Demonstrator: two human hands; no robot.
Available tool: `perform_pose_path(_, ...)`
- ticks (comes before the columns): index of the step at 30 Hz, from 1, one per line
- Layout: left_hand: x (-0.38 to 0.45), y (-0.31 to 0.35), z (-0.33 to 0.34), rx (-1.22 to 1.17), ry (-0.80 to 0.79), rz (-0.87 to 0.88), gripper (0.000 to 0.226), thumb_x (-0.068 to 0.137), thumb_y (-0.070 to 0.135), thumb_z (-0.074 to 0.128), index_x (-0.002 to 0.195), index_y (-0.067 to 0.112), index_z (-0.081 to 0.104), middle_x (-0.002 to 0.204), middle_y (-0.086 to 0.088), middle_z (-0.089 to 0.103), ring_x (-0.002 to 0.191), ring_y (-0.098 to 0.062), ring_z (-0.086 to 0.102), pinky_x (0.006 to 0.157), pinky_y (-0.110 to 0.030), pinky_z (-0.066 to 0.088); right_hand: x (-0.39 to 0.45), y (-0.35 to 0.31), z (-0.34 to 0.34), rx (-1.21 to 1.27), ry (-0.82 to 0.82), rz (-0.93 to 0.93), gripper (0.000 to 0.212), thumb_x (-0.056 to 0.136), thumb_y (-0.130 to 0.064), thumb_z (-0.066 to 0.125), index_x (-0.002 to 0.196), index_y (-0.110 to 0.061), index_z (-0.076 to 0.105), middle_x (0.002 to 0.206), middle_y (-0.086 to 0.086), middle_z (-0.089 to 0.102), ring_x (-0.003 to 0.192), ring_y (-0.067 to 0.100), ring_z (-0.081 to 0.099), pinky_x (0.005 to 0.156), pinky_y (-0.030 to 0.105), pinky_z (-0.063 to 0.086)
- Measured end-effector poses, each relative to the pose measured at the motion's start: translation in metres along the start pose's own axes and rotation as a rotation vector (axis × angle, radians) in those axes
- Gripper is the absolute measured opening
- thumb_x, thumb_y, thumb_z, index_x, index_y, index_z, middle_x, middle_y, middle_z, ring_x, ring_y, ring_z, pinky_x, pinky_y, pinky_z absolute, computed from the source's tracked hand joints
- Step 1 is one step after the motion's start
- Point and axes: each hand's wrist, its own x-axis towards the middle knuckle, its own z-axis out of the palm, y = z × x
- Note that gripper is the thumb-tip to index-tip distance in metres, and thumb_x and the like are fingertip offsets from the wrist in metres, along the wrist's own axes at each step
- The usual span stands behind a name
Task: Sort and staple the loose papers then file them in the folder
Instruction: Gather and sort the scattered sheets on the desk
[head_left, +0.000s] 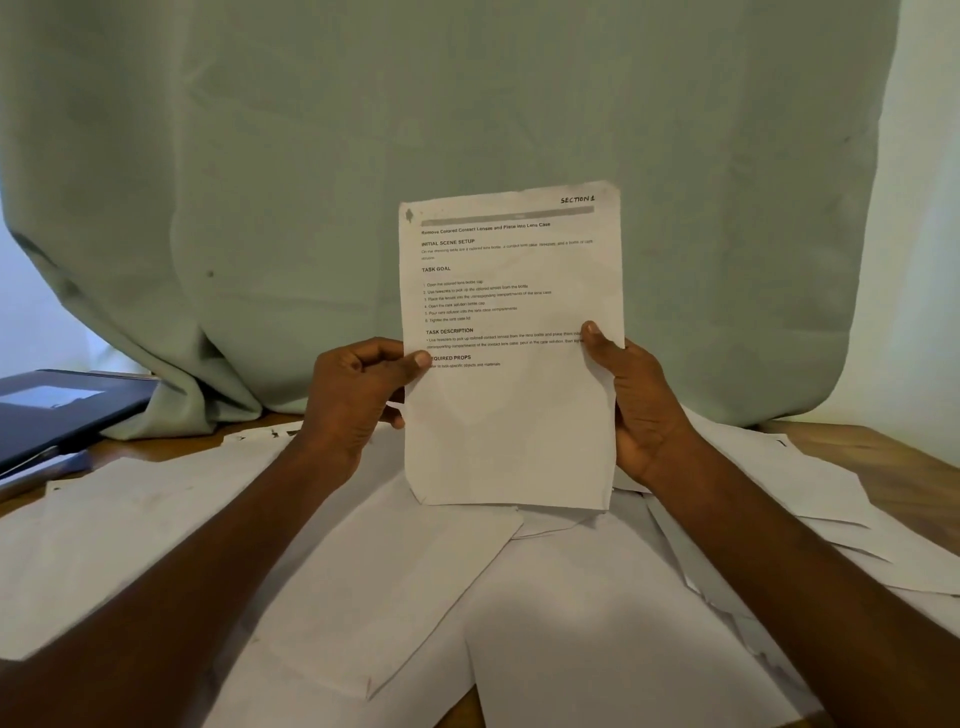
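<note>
I hold a printed sheet (511, 415) upright in front of me, marked "SECTION 1" by hand at its top right corner. My left hand (353, 400) pinches its left edge, thumb on the front. My right hand (636, 400) pinches the right edge the same way. Several loose white papers (363, 571) lie spread face down over the wooden table (883, 447) beneath my arms. A dark folder (67, 410) lies at the far left of the table, partly cut off by the frame. No stapler is in view.
A pale green cloth (467, 130) hangs behind the table and fills the background, its folds resting on the table's far edge beside the folder. Bare wood shows at the table's right rear corner.
</note>
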Motion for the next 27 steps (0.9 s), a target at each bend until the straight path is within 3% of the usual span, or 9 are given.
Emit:
perform_pose_path(4,-0.001,0.005,-0.002,-0.098,-0.001,-0.047,0.026,0.094,0.031,0.071,0.100,0.007,0.074,0.093,-0.006,0.079,0.063,-0.016,0.066,0.050,-0.027,0.047,-0.005,-0.003,0.003,0.066,-0.033,0.033,0.040,0.103,-0.024,0.056,0.140,-0.008,0.058,0.130,0.014,0.069,0.115,0.031,0.068,0.087,0.044,0.060)
perform_pose_path(9,-0.002,0.011,-0.001,-0.288,-0.162,-0.129,0.042,0.090,0.025,0.073,0.127,0.005,0.068,0.122,-0.011,0.073,0.113,-0.030,0.071,0.098,-0.044,0.055,-0.007,0.011,0.007,-0.140,0.004,0.082,0.038,0.102,-0.026,0.060,0.132,-0.005,0.063,0.121,0.014,0.072,0.107,0.030,0.072,0.089,0.043,0.060)
perform_pose_path(11,0.005,0.009,-0.006,-0.346,-0.077,-0.123,0.040,0.090,0.018,0.075,0.128,0.006,0.068,0.125,-0.011,0.072,0.115,-0.029,0.069,0.100,-0.044,0.055,-0.006,0.015,0.008,-0.178,0.014,0.100,0.041,0.101,-0.039,0.060,0.127,-0.009,0.068,0.120,0.013,0.073,0.110,0.031,0.071,0.093,0.045,0.057)
perform_pose_path(14,0.023,-0.001,-0.036,-0.527,0.090,-0.139,0.042,0.091,0.018,0.077,0.131,0.011,0.067,0.131,-0.009,0.070,0.121,-0.029,0.066,0.104,-0.050,0.053,0.000,0.002,0.002,-0.255,0.143,0.071,0.036,0.105,-0.041,0.051,0.115,-0.014,0.072,0.104,0.004,0.078,0.092,0.020,0.076,0.077,0.033,0.059)
perform_pose_path(16,0.031,-0.010,-0.056,-0.586,0.164,-0.222,0.041,0.093,0.021,0.074,0.133,0.014,0.066,0.131,-0.008,0.070,0.120,-0.028,0.067,0.099,-0.049,0.056,0.001,-0.008,-0.008,-0.416,0.256,0.018,0.024,0.104,-0.028,0.053,0.110,-0.015,0.072,0.094,0.000,0.079,0.087,0.020,0.077,0.074,0.032,0.056)
perform_pose_path(18,0.033,-0.023,-0.068,-0.489,0.258,-0.362,0.033,0.096,0.022,0.071,0.129,0.017,0.067,0.124,-0.007,0.072,0.100,-0.021,0.074,0.073,-0.034,0.063,0.003,-0.008,-0.021,-0.710,0.308,-0.058,0.018,0.097,-0.020,0.057,0.100,-0.020,0.075,0.084,-0.004,0.079,0.082,0.021,0.077,0.072,0.031,0.055)
perform_pose_path(21,0.034,-0.038,-0.073,-0.337,0.343,-0.523,0.023,0.098,0.013,0.068,0.120,0.016,0.065,0.115,-0.009,0.071,0.068,-0.012,0.065,0.041,-0.018,0.048,0.004,0.006,-0.029,-1.289,0.190,-0.081,0.015,0.090,-0.029,0.062,0.087,-0.026,0.077,0.087,-0.010,0.077,0.086,0.018,0.073,0.081,0.033,0.056)
perform_pose_path(25,0.034,-0.039,-0.072,-0.320,0.389,-0.520,0.024,0.097,0.005,0.067,0.120,0.014,0.065,0.127,-0.005,0.069,0.102,-0.021,0.070,0.067,-0.036,0.060,-0.001,0.024,-0.023,-1.676,0.046,-0.010,0.026,0.090,-0.050,0.067,0.103,-0.028,0.071,0.109,-0.003,0.071,0.101,0.027,0.066,0.086,0.037,0.052)
perform_pose_path(27,0.029,-0.034,-0.068,-0.296,0.374,-0.503,0.026,0.096,0.006,0.068,0.120,0.016,0.064,0.125,-0.004,0.070,0.096,-0.020,0.071,0.058,-0.035,0.060,0.001,0.020,-0.027,-1.769,0.063,0.001,0.041,0.088,-0.053,0.069,0.119,-0.028,0.064,0.123,0.000,0.067,0.111,0.028,0.063,0.091,0.038,0.049)
